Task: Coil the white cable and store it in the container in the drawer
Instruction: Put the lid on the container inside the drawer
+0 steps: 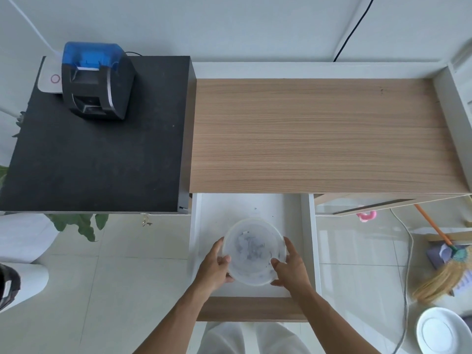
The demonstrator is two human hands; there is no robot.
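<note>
White cable looks tucked inside the round translucent plastic container (254, 251), only a blurry pale tangle through the frosted lid. Left hand (214, 267) and right hand (291, 269) clamp opposite rims, probably to press the lid, low in the open white drawer (310, 238).

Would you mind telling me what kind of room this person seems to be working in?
Probably a small office or shop back room: a receipt-style printer on a black cabinet, a wood-topped desk with its drawer open, and a broom on the tiled floor.
</note>
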